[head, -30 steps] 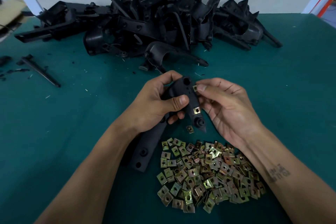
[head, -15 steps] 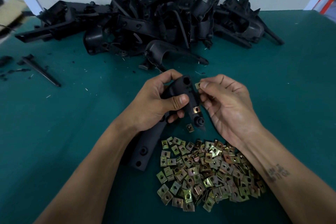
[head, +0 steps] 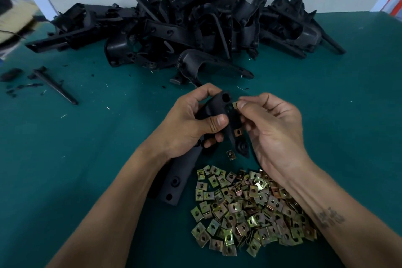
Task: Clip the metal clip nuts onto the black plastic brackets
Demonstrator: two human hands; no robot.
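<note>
While the left hand (head: 191, 124) curls around a long black bracket (head: 219, 111) above the green tabletop (head: 87, 159), the right hand (head: 276, 128) pinches a brass-coloured clip nut (head: 235, 105) against its upper edge, the matte bracket slanting from near-left up to far-right, another nut (head: 238, 131) already clipped lower down.

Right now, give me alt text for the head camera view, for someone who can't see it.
A left hand grips a black plastic bracket while the right hand pinches a metal clip nut against its upper edge. A heap of loose clip nuts lies below on the green table, and a pile of black brackets sits behind.
</note>
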